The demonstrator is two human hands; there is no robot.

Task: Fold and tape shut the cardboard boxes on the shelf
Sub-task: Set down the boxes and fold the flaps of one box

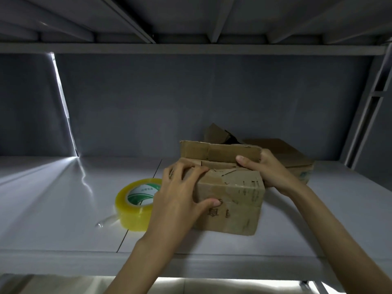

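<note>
Box (231, 200) at the shelf (63, 209) front is only half folded, your left hand (180, 194) pressing its near flaps flat, your right hand (267, 168) pinching the upright far flap (218, 152); tape roll (135, 205) beside it unused, boxes behind (284, 151) look untaped.
</note>
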